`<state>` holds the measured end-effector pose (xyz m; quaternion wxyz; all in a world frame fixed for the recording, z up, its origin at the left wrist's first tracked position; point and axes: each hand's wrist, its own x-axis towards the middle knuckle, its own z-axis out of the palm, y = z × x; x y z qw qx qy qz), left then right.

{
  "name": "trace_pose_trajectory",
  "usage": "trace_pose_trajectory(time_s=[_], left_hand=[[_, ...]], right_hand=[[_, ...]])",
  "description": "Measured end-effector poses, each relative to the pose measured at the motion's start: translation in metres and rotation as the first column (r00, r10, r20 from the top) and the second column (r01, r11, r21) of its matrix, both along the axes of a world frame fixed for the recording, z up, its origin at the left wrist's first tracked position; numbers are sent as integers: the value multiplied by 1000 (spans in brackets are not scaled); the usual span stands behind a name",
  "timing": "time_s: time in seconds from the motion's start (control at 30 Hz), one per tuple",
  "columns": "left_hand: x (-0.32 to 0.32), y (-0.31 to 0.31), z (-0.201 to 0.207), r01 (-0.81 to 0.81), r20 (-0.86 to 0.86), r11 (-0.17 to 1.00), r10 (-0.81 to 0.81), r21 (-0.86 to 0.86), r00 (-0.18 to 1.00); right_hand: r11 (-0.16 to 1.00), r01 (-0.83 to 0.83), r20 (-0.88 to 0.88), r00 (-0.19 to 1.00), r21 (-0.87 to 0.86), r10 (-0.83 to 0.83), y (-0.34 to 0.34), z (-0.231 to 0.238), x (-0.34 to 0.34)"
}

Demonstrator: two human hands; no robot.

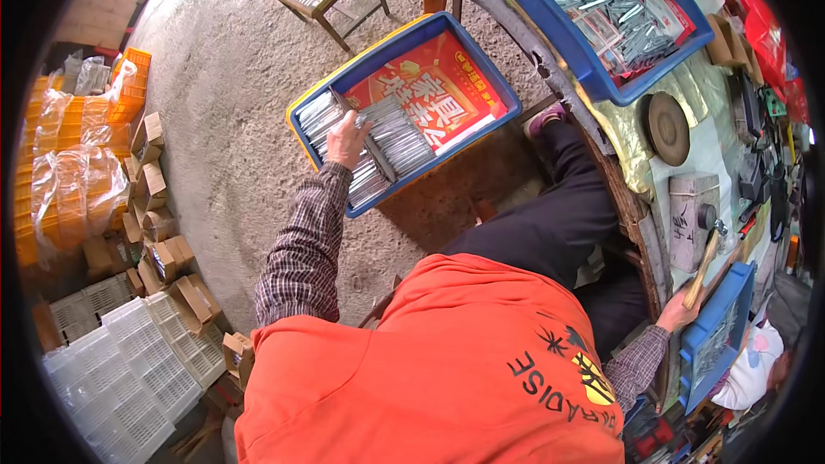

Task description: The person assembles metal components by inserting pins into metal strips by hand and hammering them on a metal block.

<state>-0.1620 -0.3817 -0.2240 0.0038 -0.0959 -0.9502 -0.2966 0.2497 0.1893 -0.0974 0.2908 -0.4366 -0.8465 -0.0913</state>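
Right hand (679,313) grips wooden handle (705,268); red sheet (440,93) lettered.

There's room above red paper (447,86) (blue rim (478,59) aside).

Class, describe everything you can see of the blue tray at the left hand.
The tray is rectangular, open-topped, blue and plastic-looking, with raised walls; a yellow edge shows along its far and left sides. It sits slantwise in view, apparently raised above the floor, its support hidden. A printed red sheet lines its right part; slim silvery strips are packed in rows at its left. A dark bar crosses them, the left hand at it.
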Motion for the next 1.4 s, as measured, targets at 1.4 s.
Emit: trace_pose_trajectory(time_s=[1.4], left_hand=[[-83,44,-62,115,205,930,-44,-349,978]], right_hand=[[962,-95,-360,933,-256,-3,-11,-3,-3]])
